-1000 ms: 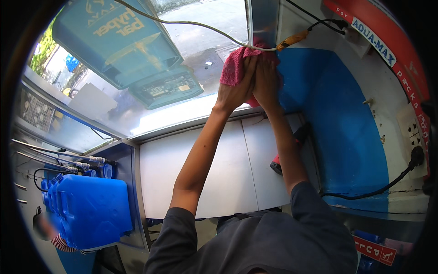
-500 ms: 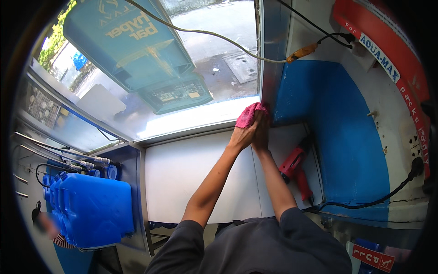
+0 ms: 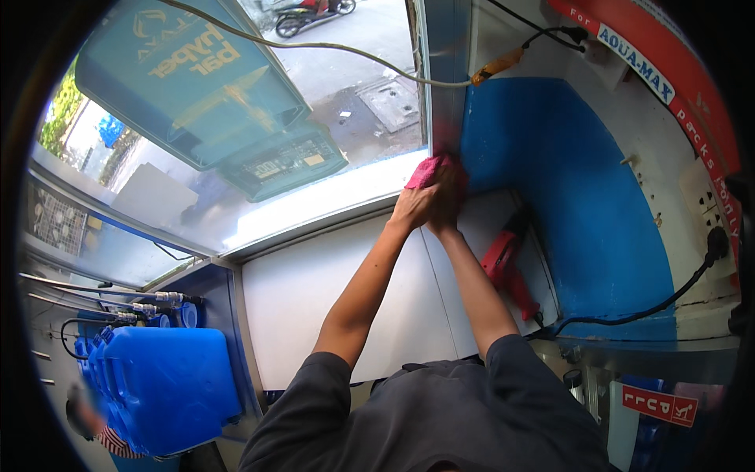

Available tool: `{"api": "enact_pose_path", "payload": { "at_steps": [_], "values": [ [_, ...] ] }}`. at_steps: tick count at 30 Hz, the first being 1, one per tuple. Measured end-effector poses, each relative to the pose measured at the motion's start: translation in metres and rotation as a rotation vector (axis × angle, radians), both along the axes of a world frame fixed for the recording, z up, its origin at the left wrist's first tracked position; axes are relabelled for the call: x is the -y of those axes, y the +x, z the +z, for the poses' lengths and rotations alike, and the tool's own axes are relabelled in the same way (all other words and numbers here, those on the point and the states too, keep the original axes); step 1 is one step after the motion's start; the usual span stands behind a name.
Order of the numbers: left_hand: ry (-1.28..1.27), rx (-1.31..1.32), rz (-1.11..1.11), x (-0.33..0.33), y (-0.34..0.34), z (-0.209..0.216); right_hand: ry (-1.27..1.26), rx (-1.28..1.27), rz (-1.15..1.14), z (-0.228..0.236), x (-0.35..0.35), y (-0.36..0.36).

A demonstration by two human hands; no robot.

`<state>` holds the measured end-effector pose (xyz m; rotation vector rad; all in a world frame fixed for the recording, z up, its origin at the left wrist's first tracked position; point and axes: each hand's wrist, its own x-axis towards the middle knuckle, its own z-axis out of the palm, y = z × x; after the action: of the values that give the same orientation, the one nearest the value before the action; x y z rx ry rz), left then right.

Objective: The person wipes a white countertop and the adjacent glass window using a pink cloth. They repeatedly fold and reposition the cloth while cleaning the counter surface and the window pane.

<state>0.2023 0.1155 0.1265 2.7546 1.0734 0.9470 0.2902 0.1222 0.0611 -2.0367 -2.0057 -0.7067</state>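
A crumpled pink cloth [image 3: 425, 171] is bunched up against the lower corner of the metal window frame [image 3: 446, 118]. My left hand [image 3: 414, 206] grips it from the left. Pressed close beside it, my right hand [image 3: 445, 197] is closed round the same cloth, its fingertips partly hidden in shadow. Both arms stretch forward over a white tabletop [image 3: 338, 307]. To the right of my right forearm lies a red heat gun [image 3: 500, 259] with a black nozzle, touched by neither hand.
Blue jugs [image 3: 177, 377] stand at the left beneath metal taps. A pale cable [image 3: 346, 53] hangs across the window glass. A black cord [image 3: 621, 321] runs to a wall socket at the right. A person [image 3: 86, 413] is at the far left edge.
My view has shifted slightly. Both hands stay on the cloth at the frame corner, now pressed a little deeper into it. Outside the window, a motorcycle has come into view.
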Motion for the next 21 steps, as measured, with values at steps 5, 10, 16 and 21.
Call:
{"api": "enact_pose_path", "payload": {
  "at_steps": [5, 10, 16, 21],
  "values": [
    [-0.380, -0.130, 0.119, 0.020, -0.006, -0.063, -0.363, -0.812, 0.291, -0.069, 0.014, 0.014],
    [-0.370, -0.156, 0.094, 0.013, -0.034, -0.058, -0.522, -0.778, 0.271, -0.090, 0.007, -0.003],
    [-0.389, -0.085, 0.093, 0.021, -0.098, -0.062, -0.065, -0.598, 0.111, -0.089, 0.005, -0.080],
    [-0.428, -0.067, 0.148, 0.046, -0.171, -0.064, -0.072, -0.757, 0.193, -0.077, 0.030, -0.148]
  ]
}}
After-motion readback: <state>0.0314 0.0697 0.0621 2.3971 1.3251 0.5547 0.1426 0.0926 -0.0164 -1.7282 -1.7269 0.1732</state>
